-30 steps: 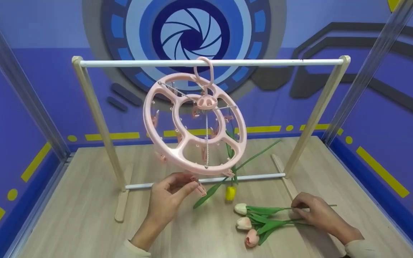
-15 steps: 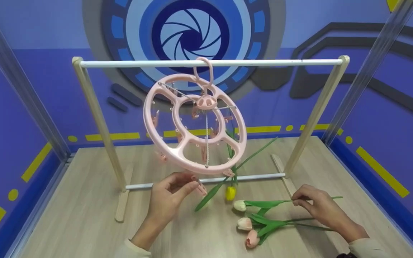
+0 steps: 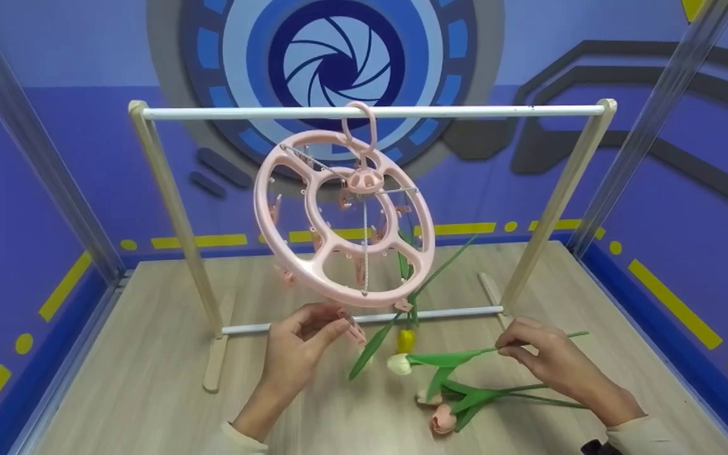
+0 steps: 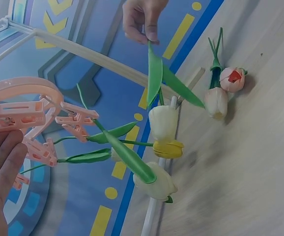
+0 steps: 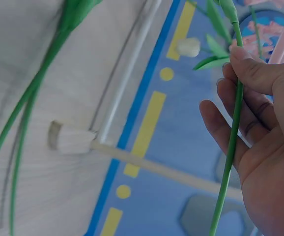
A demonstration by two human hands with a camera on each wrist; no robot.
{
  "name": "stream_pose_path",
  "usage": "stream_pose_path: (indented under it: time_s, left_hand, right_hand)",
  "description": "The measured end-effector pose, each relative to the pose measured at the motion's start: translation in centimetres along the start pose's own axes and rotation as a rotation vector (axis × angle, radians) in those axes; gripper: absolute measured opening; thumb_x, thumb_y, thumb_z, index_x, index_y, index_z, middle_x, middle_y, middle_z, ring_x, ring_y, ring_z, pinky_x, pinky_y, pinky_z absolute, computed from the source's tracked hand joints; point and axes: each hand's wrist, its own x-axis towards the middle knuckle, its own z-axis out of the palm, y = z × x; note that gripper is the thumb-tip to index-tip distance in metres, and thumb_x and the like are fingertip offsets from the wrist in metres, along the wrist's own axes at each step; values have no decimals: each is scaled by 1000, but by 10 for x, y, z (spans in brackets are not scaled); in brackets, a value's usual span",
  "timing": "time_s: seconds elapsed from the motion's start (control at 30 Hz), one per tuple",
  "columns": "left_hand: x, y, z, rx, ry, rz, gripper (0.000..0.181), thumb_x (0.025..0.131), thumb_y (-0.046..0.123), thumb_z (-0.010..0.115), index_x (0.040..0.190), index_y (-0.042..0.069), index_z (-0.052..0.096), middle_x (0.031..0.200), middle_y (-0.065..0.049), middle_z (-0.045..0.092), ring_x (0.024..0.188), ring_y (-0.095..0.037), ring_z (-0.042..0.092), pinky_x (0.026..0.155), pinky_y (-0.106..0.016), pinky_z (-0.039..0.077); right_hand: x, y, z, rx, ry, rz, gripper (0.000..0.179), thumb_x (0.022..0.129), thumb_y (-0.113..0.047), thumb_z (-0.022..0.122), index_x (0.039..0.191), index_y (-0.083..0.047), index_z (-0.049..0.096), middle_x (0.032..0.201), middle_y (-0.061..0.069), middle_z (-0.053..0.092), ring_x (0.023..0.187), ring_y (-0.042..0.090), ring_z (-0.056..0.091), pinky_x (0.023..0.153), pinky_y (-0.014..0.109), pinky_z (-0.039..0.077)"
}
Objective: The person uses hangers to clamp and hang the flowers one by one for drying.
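Observation:
My left hand pinches a pink clothes peg at the near edge of the round pink hanger. My right hand pinches the green stem of a white tulip, raised off the table with its bloom pointing left. In the right wrist view the stem runs between thumb and fingers and across the palm. A yellow tulip hangs bloom down under the hanger. Beside it in the left wrist view hangs another white tulip, among several pegs.
A pink tulip and a paler one lie on the wooden table, stems to the right. The hanger hooks over the white top bar of a rack with wooden posts. A lower bar crosses behind.
My right hand has lifted one white tulip away from the other two and moved it left and up, near the yellow bloom. The left hand stays on the peg.

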Motion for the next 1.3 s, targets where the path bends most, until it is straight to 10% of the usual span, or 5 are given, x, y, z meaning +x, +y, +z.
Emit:
stream_pose_path:
  time_s: [1.3]
  left_hand:
    - [1,8,14,-49,14,8,17,95,16,82,108,5,78,102,0,79,96,-21,75,87,-32,62]
  right_hand:
    - [111,-75,56,-103,100,-368,34,80,10,88,103,-11,75,103,-1,71,95,19,69,83,30,60]
